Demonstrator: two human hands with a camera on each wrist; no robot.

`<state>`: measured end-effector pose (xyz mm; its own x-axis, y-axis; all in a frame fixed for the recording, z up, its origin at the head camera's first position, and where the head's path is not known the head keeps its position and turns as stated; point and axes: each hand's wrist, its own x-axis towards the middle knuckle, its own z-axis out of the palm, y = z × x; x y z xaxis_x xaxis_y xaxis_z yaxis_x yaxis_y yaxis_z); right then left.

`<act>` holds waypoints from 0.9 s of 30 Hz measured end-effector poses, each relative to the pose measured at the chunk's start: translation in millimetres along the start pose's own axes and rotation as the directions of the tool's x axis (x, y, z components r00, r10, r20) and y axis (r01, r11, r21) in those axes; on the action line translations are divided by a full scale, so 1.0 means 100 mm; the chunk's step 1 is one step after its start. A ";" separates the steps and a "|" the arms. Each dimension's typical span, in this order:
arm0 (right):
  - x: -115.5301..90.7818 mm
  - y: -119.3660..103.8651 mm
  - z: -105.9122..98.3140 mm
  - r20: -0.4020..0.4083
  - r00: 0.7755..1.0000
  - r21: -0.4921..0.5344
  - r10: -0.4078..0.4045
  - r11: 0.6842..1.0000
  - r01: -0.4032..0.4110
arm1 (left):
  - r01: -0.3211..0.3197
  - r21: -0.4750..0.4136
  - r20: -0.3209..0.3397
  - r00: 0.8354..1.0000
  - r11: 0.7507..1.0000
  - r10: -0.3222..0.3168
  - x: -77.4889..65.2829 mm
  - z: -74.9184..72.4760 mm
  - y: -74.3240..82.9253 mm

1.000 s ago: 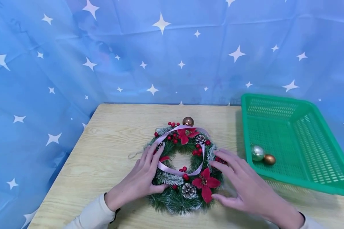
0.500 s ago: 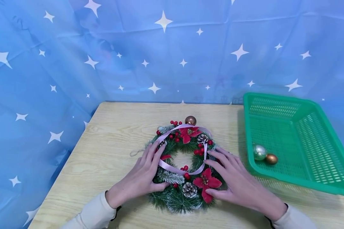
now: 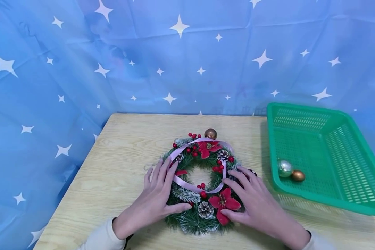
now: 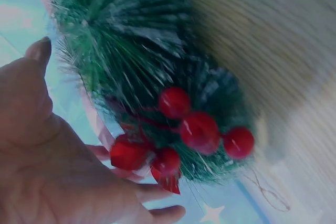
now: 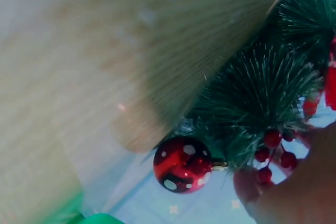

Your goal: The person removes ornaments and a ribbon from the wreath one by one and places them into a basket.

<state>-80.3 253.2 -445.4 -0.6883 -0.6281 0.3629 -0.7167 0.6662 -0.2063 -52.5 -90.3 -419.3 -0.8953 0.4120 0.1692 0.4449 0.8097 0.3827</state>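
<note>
A green Christmas wreath [image 3: 198, 220] lies on the table, decorated with red poinsettias [image 3: 224, 203], pinecones [image 3: 205, 209] and red berries [image 4: 199, 132]. Across its top runs a loop of pale pink ribbon [image 3: 187, 185]. My left hand [image 3: 156, 196] rests on the wreath's left side, fingers spread over the ribbon and thumb pointing inward. On the right side lies my right hand [image 3: 256, 201], fingertips at the ribbon and thumb at the lower poinsettia. A red bauble with white dots [image 5: 182, 164] sticks out from the wreath's edge beside that hand.
A green plastic basket [image 3: 315, 196] stands at the right, holding a silver ball [image 3: 284, 168] and a copper ball [image 3: 298, 175]. Another copper ball [image 3: 210, 134] sits at the wreath's far edge. Behind the wooden table [image 3: 128, 139] hangs a blue star-print cloth [image 3: 150, 41].
My right hand has moved inward over the wreath, its fingertips reaching the ribbon. The left hand stays in about the same place on the wreath, and the head view has shifted slightly.
</note>
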 end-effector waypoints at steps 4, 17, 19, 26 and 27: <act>0.00 -0.07 0.00 0.008 0.999 -0.017 0.040 0.999 -0.040 | 0.026 0.015 -0.009 1.000 1.000 -0.026 -0.02 0.02 0.07; -0.02 -0.36 0.05 0.056 0.979 -0.109 0.194 0.976 -0.188 | 0.060 0.093 -0.056 0.997 0.994 -0.055 0.03 0.11 0.17; -0.03 -0.38 0.05 0.066 0.976 -0.119 0.208 0.973 -0.199 | 0.069 0.098 -0.058 0.996 0.993 -0.063 0.02 0.12 0.18; 0.00 -0.42 0.06 0.057 0.978 -0.143 0.200 0.971 -0.191 | 0.113 0.104 -0.107 0.989 0.988 -0.102 0.02 0.17 0.21; 0.01 -0.42 0.06 0.048 0.981 -0.147 0.190 0.972 -0.181 | 0.118 0.111 -0.116 0.988 0.987 -0.105 0.02 0.17 0.21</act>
<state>-51.3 222.1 -441.6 -0.8167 -0.5084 0.2731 -0.5555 0.8209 -0.1329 -44.3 -65.0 -426.7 -0.9334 0.2735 0.2325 0.3358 0.8940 0.2965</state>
